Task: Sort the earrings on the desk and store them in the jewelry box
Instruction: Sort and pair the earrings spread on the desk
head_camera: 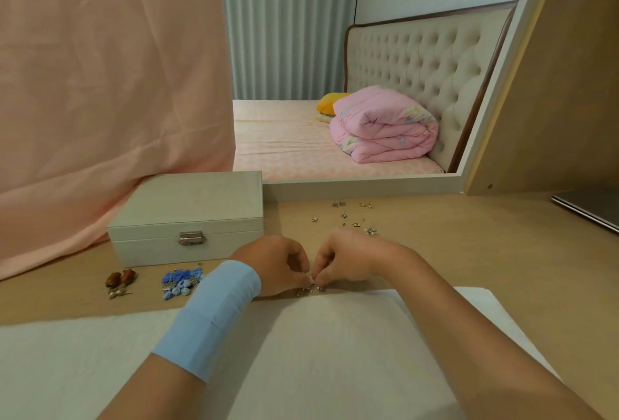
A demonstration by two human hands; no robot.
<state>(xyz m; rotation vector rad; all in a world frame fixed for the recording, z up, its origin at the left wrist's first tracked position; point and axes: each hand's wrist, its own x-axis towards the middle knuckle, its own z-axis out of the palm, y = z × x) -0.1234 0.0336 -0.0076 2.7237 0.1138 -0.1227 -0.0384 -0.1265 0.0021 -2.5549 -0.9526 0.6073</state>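
A white jewelry box [187, 218] stands shut and latched at the back left of the desk. In front of it lie brown earrings [120, 280] and a cluster of blue earrings [181, 280]. Small silver and gold earrings [351, 217] are scattered at the back middle. My left hand [278, 265] and my right hand [345, 260] meet at the desk's centre, fingertips pinched together over small silver earrings [310, 289] lying on the desk. Whether each pinch grips a piece is too small to tell.
A white cloth [335, 352] covers the front of the desk under my forearms. A pink drape [100, 101] hangs at the left behind the box. A mirror [368, 84] stands at the back. A dark flat object [589, 210] lies at the right edge.
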